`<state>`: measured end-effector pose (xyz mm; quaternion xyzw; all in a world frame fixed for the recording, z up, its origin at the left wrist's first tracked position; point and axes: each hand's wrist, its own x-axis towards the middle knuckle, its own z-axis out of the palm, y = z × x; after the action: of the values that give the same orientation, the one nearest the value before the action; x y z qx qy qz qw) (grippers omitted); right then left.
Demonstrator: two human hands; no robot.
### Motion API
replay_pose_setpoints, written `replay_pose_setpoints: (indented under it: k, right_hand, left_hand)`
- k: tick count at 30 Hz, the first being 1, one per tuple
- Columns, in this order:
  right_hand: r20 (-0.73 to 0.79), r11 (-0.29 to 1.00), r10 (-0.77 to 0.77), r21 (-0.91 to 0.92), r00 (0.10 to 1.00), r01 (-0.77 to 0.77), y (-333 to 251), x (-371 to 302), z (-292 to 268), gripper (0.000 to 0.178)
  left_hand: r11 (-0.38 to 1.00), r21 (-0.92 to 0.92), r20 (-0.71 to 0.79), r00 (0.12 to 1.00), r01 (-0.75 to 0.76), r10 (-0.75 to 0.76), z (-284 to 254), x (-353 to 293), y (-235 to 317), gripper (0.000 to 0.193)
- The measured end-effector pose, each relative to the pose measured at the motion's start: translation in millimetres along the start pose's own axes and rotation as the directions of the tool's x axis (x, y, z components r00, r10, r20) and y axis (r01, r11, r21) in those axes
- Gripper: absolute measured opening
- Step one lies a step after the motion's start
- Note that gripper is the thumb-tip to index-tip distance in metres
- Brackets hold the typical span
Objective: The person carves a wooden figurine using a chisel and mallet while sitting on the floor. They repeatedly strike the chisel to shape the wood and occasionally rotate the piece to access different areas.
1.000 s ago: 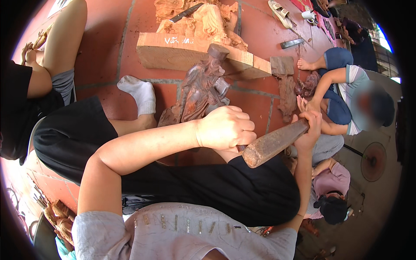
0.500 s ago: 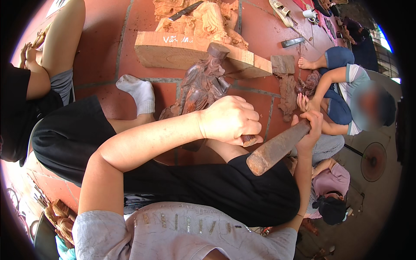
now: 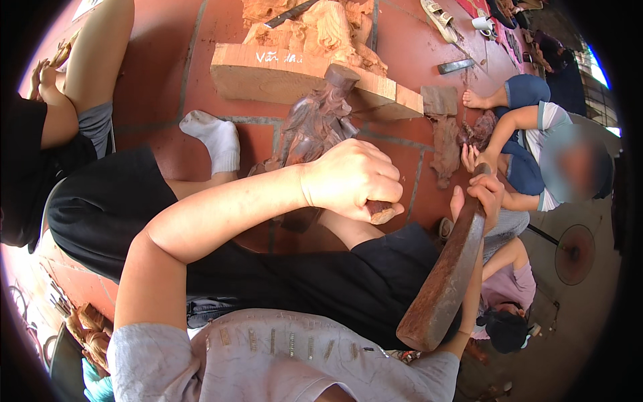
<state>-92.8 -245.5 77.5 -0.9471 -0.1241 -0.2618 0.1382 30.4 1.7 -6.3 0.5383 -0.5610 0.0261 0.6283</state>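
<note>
My left hand (image 3: 349, 175) is closed in a fist around a chisel, whose round wooden butt (image 3: 381, 212) pokes out below the fingers; its blade is hidden. Behind that fist leans a dark brown carved wooden figure (image 3: 309, 124), partly covered by my forearm. To the right, my right hand (image 3: 487, 195) grips the thin end of a long, dark wooden mallet (image 3: 443, 281). The mallet's thick end hangs over my right thigh, apart from the chisel.
A large pale wood carving (image 3: 315, 77) stands on the tiled floor ahead, with a dark flat tool (image 3: 291, 13) on top. A brown carved piece (image 3: 443, 144) lies to its right. People sit close by on both sides. A fan (image 3: 576, 251) is at the far right.
The mallet has swung away from the chisel butt, its thick end dropping toward my body and right. My left fist stays almost in place, tilted slightly so the butt shows more.
</note>
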Motion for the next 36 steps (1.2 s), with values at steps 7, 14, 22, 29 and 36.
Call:
replay_pose_setpoints:
  k: [7, 14, 22, 29, 36]
  right_hand:
    - [0.132, 0.952, 0.218, -0.245, 0.967, -0.181, -4, -3, -10, 0.027]
    - [0.11, 0.953, 0.242, -0.213, 0.964, -0.215, 0, -12, -6, 0.029]
    - [0.072, 0.958, 0.256, -0.153, 0.964, -0.243, -3, -7, -6, 0.03]
    - [0.096, 0.965, 0.218, -0.168, 0.971, -0.2, -2, -7, -5, 0.03]
    - [0.078, 0.965, 0.235, -0.14, 0.969, -0.223, -5, -4, -5, 0.029]
  left_hand:
    - [0.984, 0.172, 0.139, 0.99, -0.036, 0.012, 7, -1, 0, 0.024]
    - [0.981, 0.191, 0.166, 0.985, 0.022, -0.054, 20, -15, 13, 0.02]
    - [0.996, 0.088, 0.092, 0.996, -0.008, 0.0, 12, -1, 4, 0.028]
    - [0.997, 0.071, 0.016, 1.0, -0.02, 0.019, 13, 0, 3, 0.034]
    - [0.995, 0.097, 0.075, 0.996, 0.033, -0.04, 10, 0, 3, 0.027]
